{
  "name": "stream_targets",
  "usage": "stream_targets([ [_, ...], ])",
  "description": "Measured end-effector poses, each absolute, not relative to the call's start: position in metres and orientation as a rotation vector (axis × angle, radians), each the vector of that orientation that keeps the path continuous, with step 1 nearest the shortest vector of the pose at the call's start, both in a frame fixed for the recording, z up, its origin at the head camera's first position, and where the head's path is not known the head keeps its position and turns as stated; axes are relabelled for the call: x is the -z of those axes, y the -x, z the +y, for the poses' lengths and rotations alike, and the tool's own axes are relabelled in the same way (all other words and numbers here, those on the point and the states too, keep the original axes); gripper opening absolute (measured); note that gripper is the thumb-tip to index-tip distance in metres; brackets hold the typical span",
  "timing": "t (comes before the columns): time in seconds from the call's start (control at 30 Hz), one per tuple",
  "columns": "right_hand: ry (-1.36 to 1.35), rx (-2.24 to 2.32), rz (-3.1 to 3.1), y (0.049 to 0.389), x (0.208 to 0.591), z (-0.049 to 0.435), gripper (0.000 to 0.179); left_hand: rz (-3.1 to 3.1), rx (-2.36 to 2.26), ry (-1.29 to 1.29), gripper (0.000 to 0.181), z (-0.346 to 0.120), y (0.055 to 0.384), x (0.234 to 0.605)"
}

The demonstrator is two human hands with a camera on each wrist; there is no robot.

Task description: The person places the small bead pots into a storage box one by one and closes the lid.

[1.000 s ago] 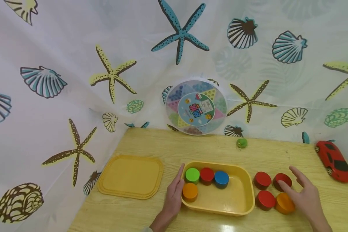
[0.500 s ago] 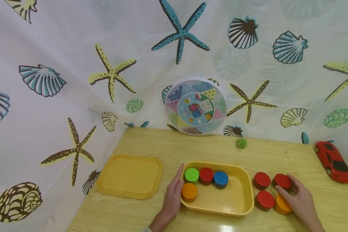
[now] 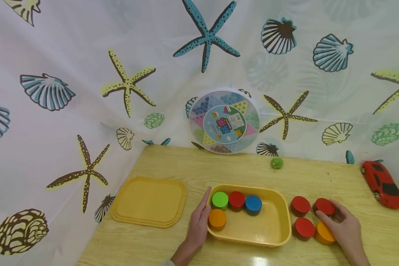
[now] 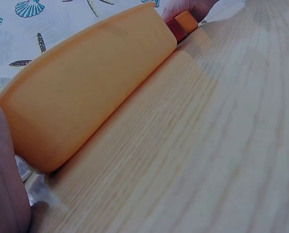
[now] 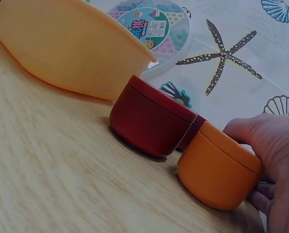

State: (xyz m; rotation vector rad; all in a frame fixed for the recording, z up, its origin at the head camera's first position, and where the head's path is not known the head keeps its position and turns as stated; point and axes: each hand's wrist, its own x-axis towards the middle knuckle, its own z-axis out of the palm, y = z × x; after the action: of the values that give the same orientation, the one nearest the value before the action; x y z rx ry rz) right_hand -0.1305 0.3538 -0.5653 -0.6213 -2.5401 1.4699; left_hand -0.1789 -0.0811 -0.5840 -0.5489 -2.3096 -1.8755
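A yellow plastic tray (image 3: 269, 221) stands on the wooden table, with a green, a red, a blue and an orange cylinder (image 3: 217, 219) at its left half. My left hand (image 3: 197, 223) lies along the tray's left end, fingers straight against the wall. Right of the tray, two red cylinders (image 3: 300, 205) and an orange one (image 3: 324, 232) stand close together with a third red cylinder (image 3: 323, 207). My right hand (image 3: 345, 226) grips that far-right red one between thumb and fingers. In the right wrist view, a seam runs round the orange cylinder (image 5: 219, 167) near its top, and it partly hides the gripped one.
A flat yellow lid (image 3: 149, 201) lies left of the tray. Behind stand a small green object (image 3: 277, 163) and a round board-game box (image 3: 224, 122) against the patterned cloth. A red toy car (image 3: 383, 184) sits at the far right.
My right hand has moved left and its thumb and fingers have closed round the far-right red cylinder. The left hand has stayed on the tray's end.
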Motion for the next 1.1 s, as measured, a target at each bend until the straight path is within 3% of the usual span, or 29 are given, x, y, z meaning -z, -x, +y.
stream_targets([
  [0.33, 0.905, -1.540, -2.417, 0.125, 0.568, 0.355, 0.093, -2.327, 1.885, 0.545, 0.050, -0.086, 0.172, 0.586],
  [0.93, 0.987, -1.528, -2.294, 0.129, 0.543, 0.359, 0.090, -2.309, 1.896, 0.554, 0.050, -0.083, 0.178, 0.582],
  [1.1, 0.889, -1.548, -2.269, 0.126, 0.530, 0.352, 0.085, -2.298, 1.885, 0.569, 0.050, -0.083, 0.179, 0.583],
])
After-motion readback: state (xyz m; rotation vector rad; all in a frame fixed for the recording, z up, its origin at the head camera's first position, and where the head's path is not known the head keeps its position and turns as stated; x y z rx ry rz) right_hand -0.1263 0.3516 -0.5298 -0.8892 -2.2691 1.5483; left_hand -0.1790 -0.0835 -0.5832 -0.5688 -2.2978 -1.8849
